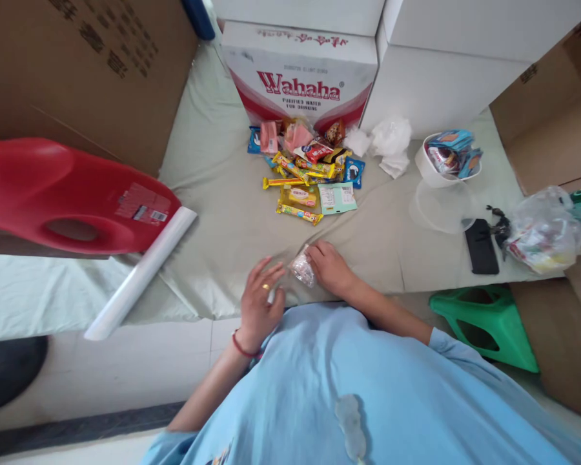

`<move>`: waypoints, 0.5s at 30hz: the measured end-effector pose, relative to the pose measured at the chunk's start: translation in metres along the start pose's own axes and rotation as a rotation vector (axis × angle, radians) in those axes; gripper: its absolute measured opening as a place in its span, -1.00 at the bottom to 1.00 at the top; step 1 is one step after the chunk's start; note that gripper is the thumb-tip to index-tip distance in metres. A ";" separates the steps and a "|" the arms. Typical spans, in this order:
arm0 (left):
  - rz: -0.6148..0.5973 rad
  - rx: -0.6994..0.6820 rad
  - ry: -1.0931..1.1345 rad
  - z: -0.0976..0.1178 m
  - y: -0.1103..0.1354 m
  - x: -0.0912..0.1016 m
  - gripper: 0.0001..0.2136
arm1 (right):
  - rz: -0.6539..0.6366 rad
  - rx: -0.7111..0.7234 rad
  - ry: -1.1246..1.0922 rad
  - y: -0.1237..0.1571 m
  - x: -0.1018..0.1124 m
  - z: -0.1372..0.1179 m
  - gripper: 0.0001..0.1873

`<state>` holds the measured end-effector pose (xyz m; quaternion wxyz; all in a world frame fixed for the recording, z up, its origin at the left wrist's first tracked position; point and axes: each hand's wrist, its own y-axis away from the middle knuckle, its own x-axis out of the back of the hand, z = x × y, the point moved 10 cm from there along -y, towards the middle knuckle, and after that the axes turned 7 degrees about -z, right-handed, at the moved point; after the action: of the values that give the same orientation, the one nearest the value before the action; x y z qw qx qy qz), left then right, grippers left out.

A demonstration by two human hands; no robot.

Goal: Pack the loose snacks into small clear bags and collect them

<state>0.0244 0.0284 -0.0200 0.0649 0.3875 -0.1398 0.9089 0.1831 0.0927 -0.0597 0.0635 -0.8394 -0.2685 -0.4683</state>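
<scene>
My right hand (330,268) pinches a small clear plastic packet (303,268) at the near edge of the cloth-covered table (223,194). My left hand (260,303), with a ring and a red wrist string, hovers just left of the packet with fingers loosely curled and apart, holding nothing I can see. Farther back lies a pile of colourful snack packets (307,171) in front of a Wahaha water carton (300,74).
A red plastic stool (62,194) and a white roll (140,271) lie at left. A white bowl of snacks (448,161), a clear lid (440,206), a black phone (481,245), a plastic bag (542,232), crumpled tissue (387,142) and a green stool (484,323) sit at right. Cardboard boxes surround the table.
</scene>
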 end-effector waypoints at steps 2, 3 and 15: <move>0.087 0.157 0.002 -0.022 0.006 0.021 -0.78 | 0.010 0.049 0.020 0.007 0.000 -0.006 -0.71; 0.098 0.233 0.004 -0.032 0.008 0.024 -0.78 | 0.013 0.072 0.020 0.011 0.001 -0.008 -0.65; -0.332 0.447 -0.038 -0.025 -0.048 -0.057 -0.74 | 0.064 0.017 -0.232 0.008 0.022 0.023 -0.83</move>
<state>0.0573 0.0809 -0.0676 0.1233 0.4268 0.1285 0.8867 0.2141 0.1027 -0.0532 0.0543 -0.8955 -0.2510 -0.3635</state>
